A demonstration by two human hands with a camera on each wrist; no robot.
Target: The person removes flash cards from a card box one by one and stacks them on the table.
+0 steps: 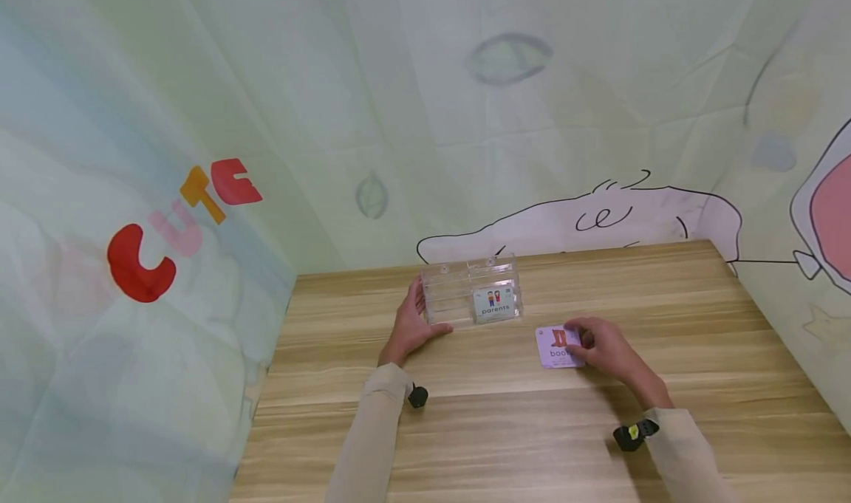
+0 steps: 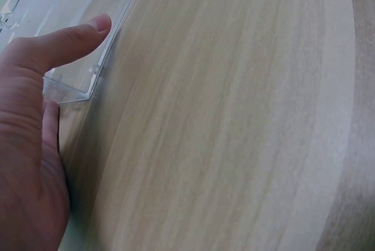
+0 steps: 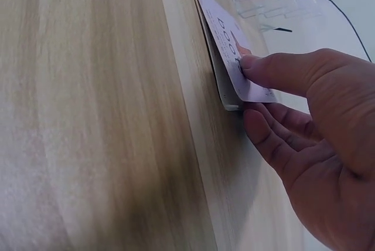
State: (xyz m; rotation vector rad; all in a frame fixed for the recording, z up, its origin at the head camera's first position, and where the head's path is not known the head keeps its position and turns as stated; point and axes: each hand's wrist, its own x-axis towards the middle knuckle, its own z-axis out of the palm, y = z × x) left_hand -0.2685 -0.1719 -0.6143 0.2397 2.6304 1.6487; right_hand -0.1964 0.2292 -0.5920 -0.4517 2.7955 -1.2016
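A clear plastic display box (image 1: pixel 447 295) with several compartments stands towards the back of the table. A pale card (image 1: pixel 494 303) reading "parents" sits in its right-hand lower part. My left hand (image 1: pixel 408 331) holds the box at its left end, with fingers along the side and thumb (image 2: pixel 79 41) across the lower front. To the right of the box, my right hand (image 1: pixel 601 346) pinches a purple card (image 1: pixel 550 348) with a boots picture by its right edge, thumb on top. Another card (image 3: pixel 220 78) shows beneath it, the two splayed apart at the near edge.
The wood-grain table (image 1: pixel 492 429) ends at the back against a printed cloth (image 1: pixel 332 119) that also hangs at the sides. Dark camera mounts sit at the left wrist (image 1: pixel 417 396) and the right wrist (image 1: pixel 631 436).
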